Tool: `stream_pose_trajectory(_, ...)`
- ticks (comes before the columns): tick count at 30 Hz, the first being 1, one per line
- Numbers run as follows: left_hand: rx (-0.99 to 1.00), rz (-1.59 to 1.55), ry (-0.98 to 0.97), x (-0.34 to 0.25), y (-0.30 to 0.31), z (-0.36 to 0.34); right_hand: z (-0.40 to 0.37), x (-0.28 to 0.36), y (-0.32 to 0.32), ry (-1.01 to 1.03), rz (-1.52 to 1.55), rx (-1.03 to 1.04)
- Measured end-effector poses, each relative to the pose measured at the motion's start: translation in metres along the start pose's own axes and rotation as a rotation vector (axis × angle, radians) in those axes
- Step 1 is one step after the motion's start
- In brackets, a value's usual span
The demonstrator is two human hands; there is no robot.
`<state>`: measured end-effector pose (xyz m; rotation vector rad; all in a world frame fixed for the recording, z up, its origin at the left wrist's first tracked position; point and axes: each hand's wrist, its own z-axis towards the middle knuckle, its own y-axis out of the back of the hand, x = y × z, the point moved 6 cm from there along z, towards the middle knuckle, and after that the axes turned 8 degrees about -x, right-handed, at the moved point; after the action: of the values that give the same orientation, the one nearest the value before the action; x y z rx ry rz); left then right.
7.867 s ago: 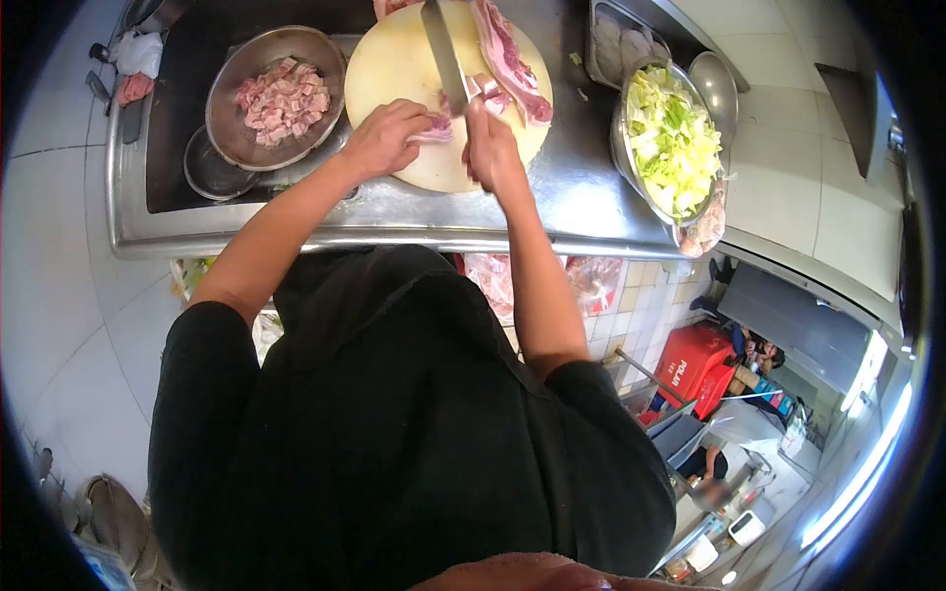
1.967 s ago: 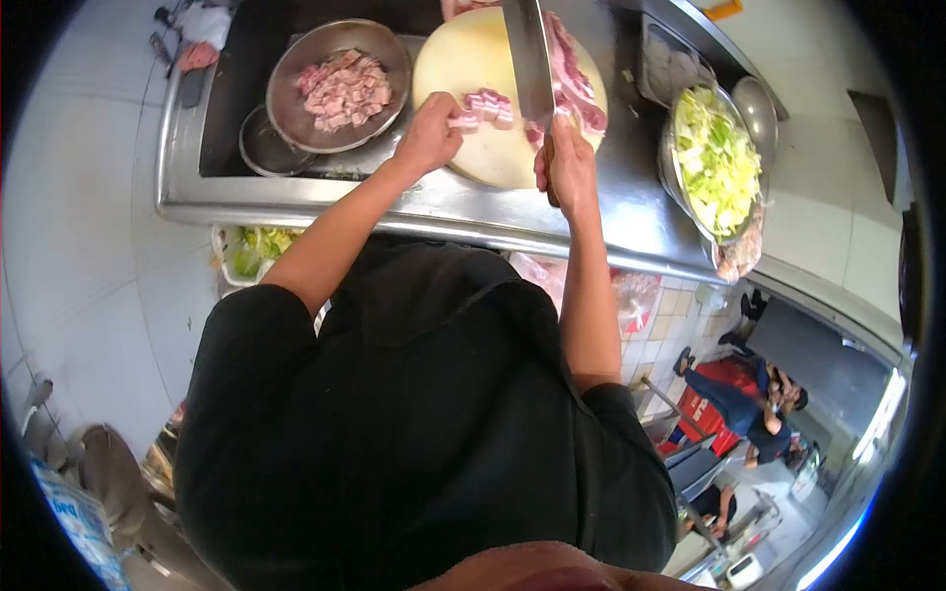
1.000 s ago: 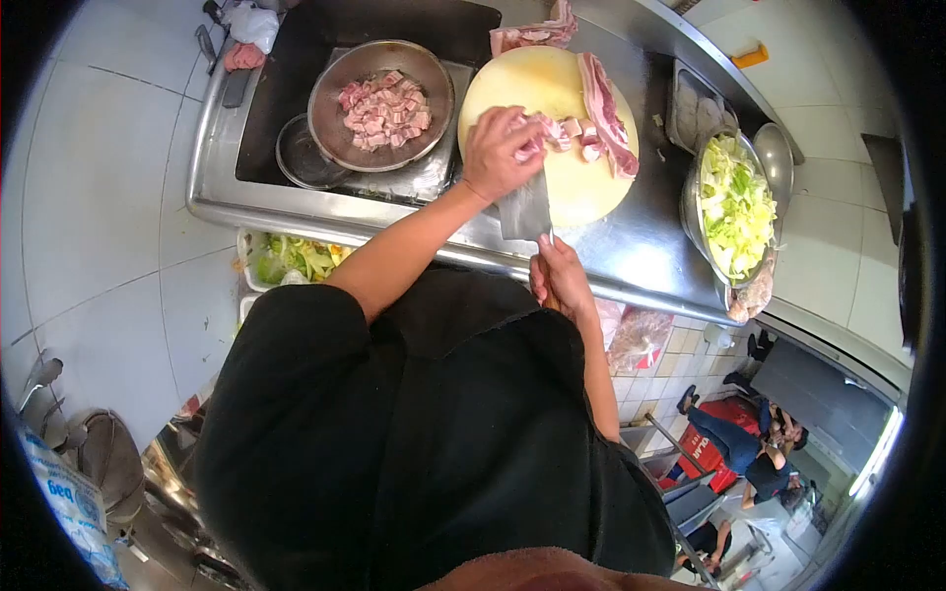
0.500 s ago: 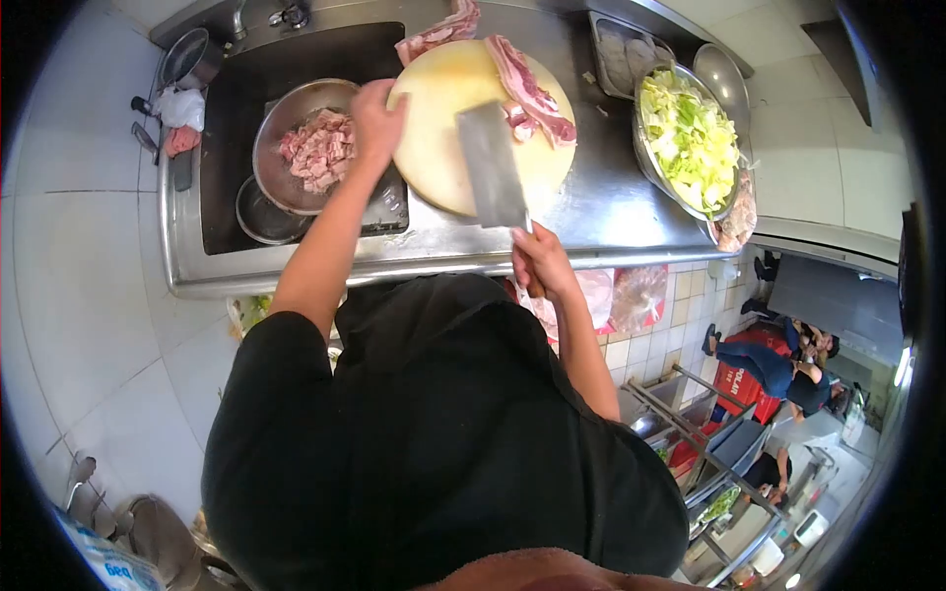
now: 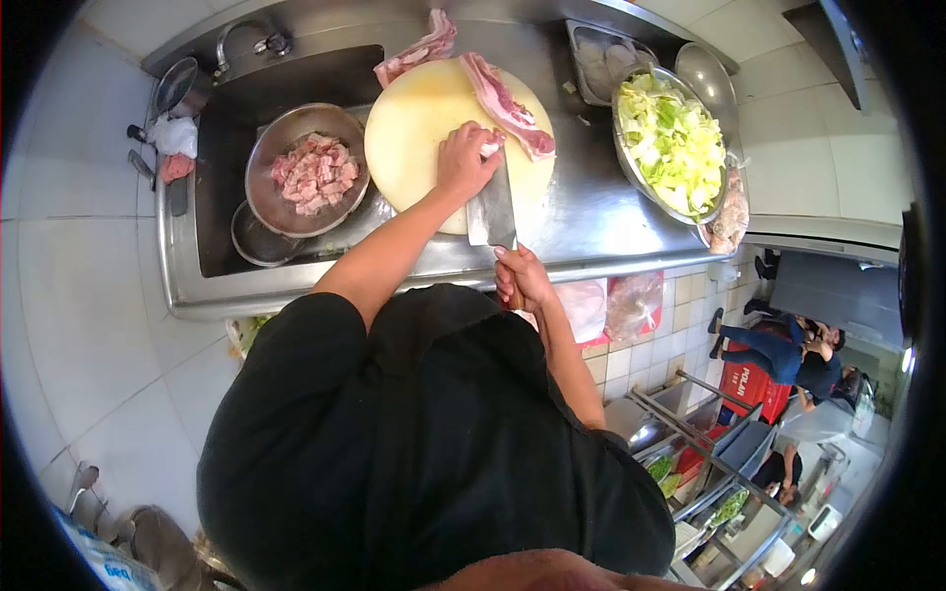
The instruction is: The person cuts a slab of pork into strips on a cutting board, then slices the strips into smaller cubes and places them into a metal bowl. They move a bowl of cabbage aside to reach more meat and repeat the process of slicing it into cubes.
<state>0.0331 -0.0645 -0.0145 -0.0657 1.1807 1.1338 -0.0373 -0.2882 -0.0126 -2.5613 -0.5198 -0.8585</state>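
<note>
On the round cutting board (image 5: pixel 409 128), my left hand (image 5: pixel 467 163) has its fingers closed on a small piece of pork (image 5: pixel 491 147). My right hand (image 5: pixel 523 274) grips the handle of a cleaver (image 5: pixel 499 212), whose broad blade lies over the board's near edge beside my left hand. A long strip of pork belly (image 5: pixel 507 106) rests on the far right of the board. Another slab of pork (image 5: pixel 419 49) lies just behind it. In the sink to the left, a metal bowl (image 5: pixel 258 177) holds many cut pork chunks (image 5: pixel 315 174).
A large bowl of chopped cabbage (image 5: pixel 672 146) stands at the counter's right, beside a metal tray (image 5: pixel 581 74) and an upturned-looking steel bowl (image 5: pixel 705 74). The sink (image 5: pixel 219 241) has a faucet (image 5: pixel 225 54) behind. Shelving (image 5: pixel 690 424) and other people (image 5: pixel 778 355) are at lower right.
My left hand has moved right from the board's left edge onto the pork piece. The cleaver has shifted slightly toward me, beside that hand. The view has shifted a little.
</note>
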Motion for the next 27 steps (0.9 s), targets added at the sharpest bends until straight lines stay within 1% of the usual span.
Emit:
stream_pose_trajectory(1, -0.056, -0.004, 0.022, 0.003, 0.012, -0.002, -0.002, 0.007, -0.009, 0.006, -0.079, 0.027)
stream_pose_trajectory(2, -0.118, -0.001, 0.047, 0.008, 0.028, -0.004, -0.003, 0.014, -0.016, 0.0, -0.178, 0.011)
stream_pose_trajectory(5, -0.417, -0.07, -0.064, 0.031, 0.086, -0.008, -0.006, 0.034, -0.05, 0.065, -0.398, 0.123)
stream_pose_trajectory(6, -0.451, -0.078, -0.039, 0.039, 0.109, -0.006, -0.012, 0.046, -0.07, 0.106, -0.466, 0.192)
stream_pose_trajectory(7, -0.477, -0.098, -0.016, 0.049, 0.134, -0.005, -0.013, 0.053, -0.085, 0.1, -0.526, 0.21)
stream_pose_trajectory(9, -0.586, -0.053, 0.086, 0.091, 0.166, -0.008, -0.012, 0.065, -0.109, 0.094, -0.644, 0.232)
stream_pose_trajectory(11, -0.539, 0.079, 0.228, 0.138, 0.191, 0.0, -0.014, 0.073, -0.114, 0.121, -0.639, 0.205)
stream_pose_trajectory(12, -0.378, 0.087, 0.44, 0.186, 0.193, 0.004, -0.014, 0.079, -0.113, 0.139, -0.634, 0.184)
stream_pose_trajectory(14, -0.253, 0.292, 0.542, 0.208, 0.185, 0.022, -0.011, 0.078, -0.09, 0.222, -0.603, 0.111)
stream_pose_trajectory(15, -0.311, 0.472, 0.434, 0.184, 0.185, 0.036, -0.015, 0.08, -0.075, 0.258, -0.608, 0.052)
stream_pose_trajectory(17, -0.212, 0.335, 0.222, 0.119, 0.153, 0.073, -0.033, 0.082, -0.041, 0.266, -0.562, -0.039)
stream_pose_trajectory(18, -0.007, 0.276, 0.157, 0.102, 0.124, 0.093, -0.043, 0.08, -0.023, 0.24, -0.528, -0.079)
stream_pose_trajectory(19, 0.088, 0.264, 0.018, 0.086, 0.093, 0.107, -0.053, 0.076, -0.007, 0.215, -0.493, -0.112)
stream_pose_trajectory(21, 0.266, 0.245, -0.271, 0.049, 0.033, 0.127, -0.076, 0.072, 0.018, 0.229, -0.41, -0.193)
stream_pose_trajectory(22, 0.289, 0.302, -0.436, 0.023, 0.011, 0.131, -0.081, 0.064, 0.032, 0.226, -0.375, -0.231)
stream_pose_trajectory(23, 0.372, 0.36, -0.53, 0.017, -0.013, 0.135, -0.082, 0.052, 0.043, 0.228, -0.341, -0.268)
stream_pose_trajectory(25, 0.523, 0.482, -0.722, 0.029, -0.061, 0.144, -0.085, 0.031, 0.063, 0.228, -0.272, -0.342)
stream_pose_trajectory(26, 0.699, 0.522, -0.684, 0.032, -0.073, 0.151, -0.099, 0.035, 0.061, 0.199, -0.204, -0.355)
stream_pose_trajectory(27, 0.809, 0.55, -0.606, 0.005, -0.065, 0.156, -0.104, 0.032, 0.062, 0.198, -0.192, -0.385)
